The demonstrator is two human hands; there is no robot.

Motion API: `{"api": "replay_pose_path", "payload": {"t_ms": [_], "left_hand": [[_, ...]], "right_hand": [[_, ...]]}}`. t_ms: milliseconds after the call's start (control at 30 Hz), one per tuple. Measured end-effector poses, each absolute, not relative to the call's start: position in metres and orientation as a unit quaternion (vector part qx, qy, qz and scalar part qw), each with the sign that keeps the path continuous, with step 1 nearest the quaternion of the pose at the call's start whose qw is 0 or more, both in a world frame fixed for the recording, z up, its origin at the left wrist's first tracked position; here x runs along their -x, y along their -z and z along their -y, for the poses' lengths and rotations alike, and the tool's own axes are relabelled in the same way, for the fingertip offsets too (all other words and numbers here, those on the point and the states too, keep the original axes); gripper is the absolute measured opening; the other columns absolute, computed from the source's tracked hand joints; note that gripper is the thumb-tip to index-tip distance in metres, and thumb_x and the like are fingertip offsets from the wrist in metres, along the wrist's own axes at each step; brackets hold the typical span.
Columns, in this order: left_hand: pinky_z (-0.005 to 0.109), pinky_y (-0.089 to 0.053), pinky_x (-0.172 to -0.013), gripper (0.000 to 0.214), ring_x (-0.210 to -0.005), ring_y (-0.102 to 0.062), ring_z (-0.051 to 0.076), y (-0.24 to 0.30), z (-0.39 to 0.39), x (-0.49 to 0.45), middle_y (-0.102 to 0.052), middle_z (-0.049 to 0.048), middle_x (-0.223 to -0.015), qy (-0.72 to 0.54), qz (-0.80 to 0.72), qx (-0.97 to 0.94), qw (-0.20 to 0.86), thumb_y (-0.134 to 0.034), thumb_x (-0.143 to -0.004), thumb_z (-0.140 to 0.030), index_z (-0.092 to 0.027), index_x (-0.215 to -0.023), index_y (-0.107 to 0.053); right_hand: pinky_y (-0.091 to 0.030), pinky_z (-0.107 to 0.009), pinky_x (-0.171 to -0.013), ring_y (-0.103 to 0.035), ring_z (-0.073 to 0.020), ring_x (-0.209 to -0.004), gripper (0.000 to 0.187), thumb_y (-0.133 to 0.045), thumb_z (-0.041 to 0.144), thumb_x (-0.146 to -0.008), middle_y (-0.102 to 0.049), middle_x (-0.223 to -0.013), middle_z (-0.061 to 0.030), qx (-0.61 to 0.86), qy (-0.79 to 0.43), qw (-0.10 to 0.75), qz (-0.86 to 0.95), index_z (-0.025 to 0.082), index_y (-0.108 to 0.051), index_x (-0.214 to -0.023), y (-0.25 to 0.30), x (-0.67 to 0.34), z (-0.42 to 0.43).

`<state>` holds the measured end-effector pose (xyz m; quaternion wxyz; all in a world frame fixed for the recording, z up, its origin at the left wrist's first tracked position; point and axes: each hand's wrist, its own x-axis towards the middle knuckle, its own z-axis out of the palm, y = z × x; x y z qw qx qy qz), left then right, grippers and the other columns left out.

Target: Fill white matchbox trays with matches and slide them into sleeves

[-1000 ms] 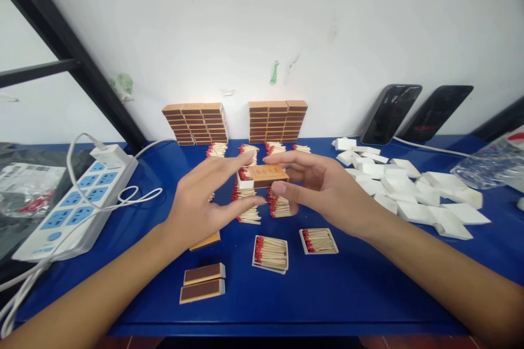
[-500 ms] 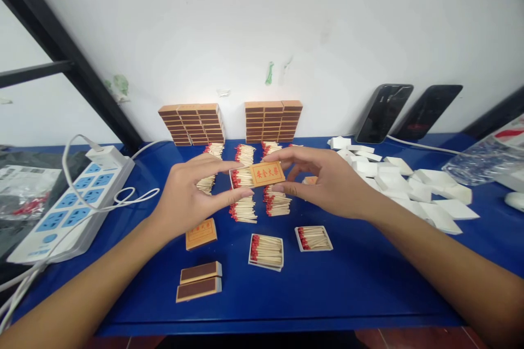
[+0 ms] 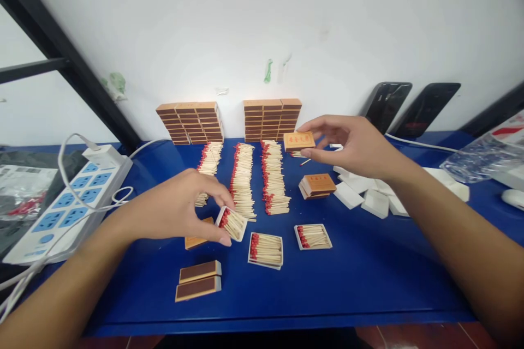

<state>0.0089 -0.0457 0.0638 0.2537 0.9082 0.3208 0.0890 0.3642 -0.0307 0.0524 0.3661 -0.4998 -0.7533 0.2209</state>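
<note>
Far left of the middle match row (image 3: pixel 243 177), a dark plastic bag (image 3: pixel 12 223) is cut off by the view's edge; a power strip (image 3: pixel 77 202) lies between. The left hand (image 3: pixel 174 207), front-left of that row, has thumb and fingers closed on a tilted, match-filled tray (image 3: pixel 232 225). This hand hides the lower left match row (image 3: pixel 209 161) in part and much of an orange matchbox (image 3: pixel 195 242). Two brown-sided matchboxes (image 3: pixel 198 281) lie further forward on the counter (image 3: pixel 327 289).

In front of the middle match row sits a front tray (image 3: pixel 266 249) of matches; a second tray (image 3: pixel 314 236) lies right of that. Right and back of the row, the right hand (image 3: pixel 347 144) pinches an orange matchbox cover (image 3: pixel 298 140) between thumb and fingers, held up; its inside does not show, and the matches behind it are mostly hidden. Further right of the row, the right forearm covers some white pieces (image 3: pixel 374 204), so their number cannot be told. Rightmost, a clear plastic package (image 3: pixel 477 161) is cut off.
</note>
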Motion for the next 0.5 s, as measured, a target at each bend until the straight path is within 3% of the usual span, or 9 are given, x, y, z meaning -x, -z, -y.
{"api": "replay_pose_path", "payload": {"t_ms": [100,300,500], "left_hand": [[0.028,-0.057,-0.077,0.035,-0.088,-0.075,0.020,-0.060,0.047,-0.012,-0.081,0.0003,-0.098,-0.068,-0.295,-0.917,0.261,-0.095,-0.070,-0.049,-0.030,-0.096,-0.083],[0.028,-0.053,-0.070,0.030,-0.083,-0.072,0.018,-0.060,0.051,-0.014,-0.077,-0.0012,-0.092,-0.061,-0.288,-0.916,0.273,-0.095,-0.069,-0.044,-0.030,-0.093,-0.084],[0.028,-0.054,-0.071,0.029,-0.083,-0.071,0.018,-0.058,0.053,-0.015,-0.077,-0.0010,-0.093,-0.051,-0.297,-0.916,0.264,-0.095,-0.070,-0.043,-0.030,-0.094,-0.084]], "right_hand": [[-0.057,-0.042,-0.077,-0.071,-0.0258,-0.087,0.042,-0.085,0.051,-0.079,-0.077,-0.103,-0.0055,0.513,-0.213,0.313,0.770,0.028,-0.076,-0.114,-0.054,-0.381,0.023],[-0.050,-0.037,-0.061,-0.063,-0.0213,-0.070,0.047,-0.082,0.062,-0.079,-0.075,-0.093,-0.0069,0.544,-0.193,0.185,0.796,0.028,-0.077,-0.111,-0.056,-0.408,0.013],[-0.047,-0.035,-0.061,-0.063,-0.0232,-0.076,0.047,-0.080,0.066,-0.080,-0.075,-0.094,-0.0082,0.550,-0.192,0.120,0.804,0.028,-0.081,-0.108,-0.050,-0.415,0.009]]}}
